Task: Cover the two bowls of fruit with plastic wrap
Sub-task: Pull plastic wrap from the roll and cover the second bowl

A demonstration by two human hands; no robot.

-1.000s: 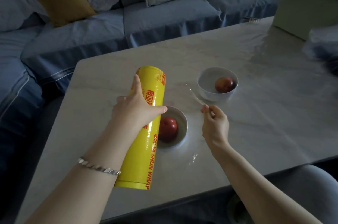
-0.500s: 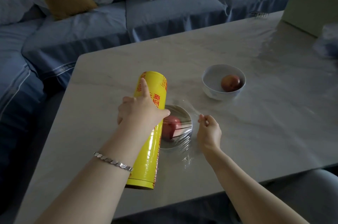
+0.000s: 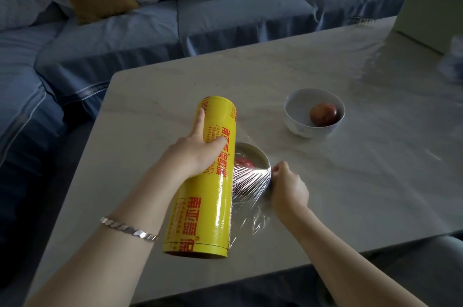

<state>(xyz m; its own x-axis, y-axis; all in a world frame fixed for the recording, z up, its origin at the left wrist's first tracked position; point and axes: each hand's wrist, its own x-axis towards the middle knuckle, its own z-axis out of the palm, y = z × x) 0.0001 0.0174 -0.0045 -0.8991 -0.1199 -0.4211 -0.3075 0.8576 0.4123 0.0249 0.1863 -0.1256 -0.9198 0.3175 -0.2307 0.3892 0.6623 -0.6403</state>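
My left hand (image 3: 194,153) grips a big yellow roll of plastic wrap (image 3: 205,194), held just left of the near bowl (image 3: 258,156). A clear film (image 3: 248,181) stretches from the roll across that bowl, over a red fruit (image 3: 244,162) inside it. At the bowl's right rim my right hand (image 3: 288,187) pinches the film's edge, down near the table. The far bowl (image 3: 313,128) is white, has no film on it and holds a reddish-orange fruit (image 3: 323,114).
The bowls stand on a pale marble table (image 3: 350,181). A blue sofa (image 3: 225,18) with cushions runs along the table's far and left sides. A pale green box (image 3: 433,13) sits at the table's far right corner.
My right hand has pulled the film down over the near bowl to its right rim. The roll has lowered and come closer to the bowl's left side.
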